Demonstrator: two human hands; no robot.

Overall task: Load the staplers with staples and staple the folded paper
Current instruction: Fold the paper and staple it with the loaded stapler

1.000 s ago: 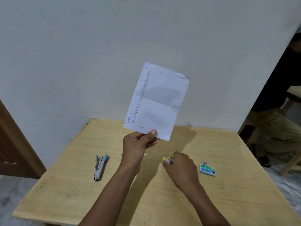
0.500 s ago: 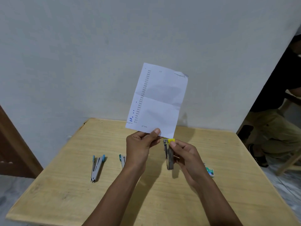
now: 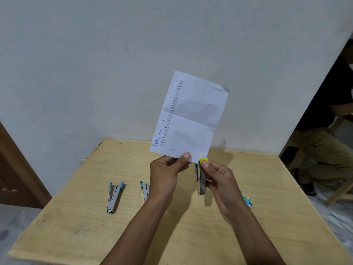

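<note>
My left hand (image 3: 166, 175) pinches the near edge of the folded paper (image 3: 191, 115), thumb in front and fingers behind, and holds the sheet upright above the far half of the worktop (image 3: 76, 226).

What has changed is on the right. A second ago my right hand (image 3: 219, 180) was down on the worktop, closing on the yellow-tipped stapler (image 3: 201, 180). Half a second ago it had the tool in the air just beside the sheet. Now the fingers wrap the stapler's body, which stands on end, and the thumb sits at the yellow tip. That tip meets the paper's near right corner, close to my left thumb. I cannot tell whether the corner already sits inside the stapler's mouth or only rests against it.

The paper itself has barely shifted between the pictures, so the left hand is just presenting it.

I read this as the stapling step about to begin for this stapler. Whether it was loaded, I can't say.

Two more staplers lie on the worktop to the left. The blue-tipped stapler (image 3: 114, 197) is splayed open, and the teal-tipped stapler (image 3: 145, 190) is half hidden behind my left wrist. The staple box (image 3: 248, 201) sits to the right, partly covered by my right forearm. Those two staplers look untouched, so much of the task seems left.
</note>
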